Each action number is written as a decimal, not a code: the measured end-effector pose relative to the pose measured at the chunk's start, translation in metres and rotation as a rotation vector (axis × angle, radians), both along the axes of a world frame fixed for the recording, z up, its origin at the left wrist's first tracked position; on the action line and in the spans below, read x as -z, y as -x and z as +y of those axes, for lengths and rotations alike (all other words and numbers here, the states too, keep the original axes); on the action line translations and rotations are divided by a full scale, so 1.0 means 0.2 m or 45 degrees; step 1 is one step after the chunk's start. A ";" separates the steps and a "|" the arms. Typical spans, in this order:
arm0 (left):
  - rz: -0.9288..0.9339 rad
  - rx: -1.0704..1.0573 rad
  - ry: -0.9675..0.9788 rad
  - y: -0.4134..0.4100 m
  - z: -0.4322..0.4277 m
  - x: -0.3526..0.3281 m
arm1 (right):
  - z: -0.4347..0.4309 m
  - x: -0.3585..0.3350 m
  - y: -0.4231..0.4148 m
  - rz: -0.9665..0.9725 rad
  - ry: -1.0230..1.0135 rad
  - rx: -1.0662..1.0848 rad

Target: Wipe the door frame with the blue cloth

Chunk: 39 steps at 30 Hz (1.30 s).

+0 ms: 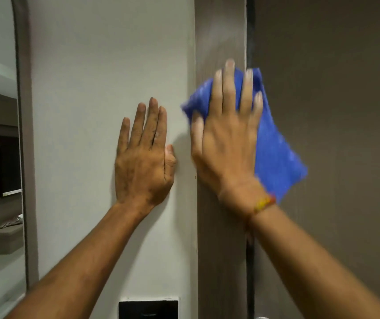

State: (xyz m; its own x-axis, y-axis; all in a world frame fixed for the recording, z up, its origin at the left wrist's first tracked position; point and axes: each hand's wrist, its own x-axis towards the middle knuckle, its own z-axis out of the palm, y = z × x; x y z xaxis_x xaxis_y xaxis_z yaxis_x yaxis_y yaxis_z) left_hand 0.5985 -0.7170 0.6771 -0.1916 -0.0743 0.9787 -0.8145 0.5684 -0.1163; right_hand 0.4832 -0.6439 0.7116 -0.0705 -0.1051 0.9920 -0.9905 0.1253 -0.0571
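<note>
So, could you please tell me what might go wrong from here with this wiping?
The right hand presses the blue cloth on the door frame with flat fingers, not gripping it, so the cloth may slip away. Its loose edge hangs across the dark gap beside the door, where it could catch. The left hand, which looks smudged, lies flat on the white wall and may leave marks.

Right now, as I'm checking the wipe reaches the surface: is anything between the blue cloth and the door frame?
Nothing visible. The right hand presses the blue cloth flat on the door frame; the left hand rests on the wall beside it.
</note>
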 end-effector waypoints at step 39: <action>0.038 -0.045 -0.054 0.00 0.01 0.01 | 0.02 0.07 -0.05 -0.056 -0.170 0.123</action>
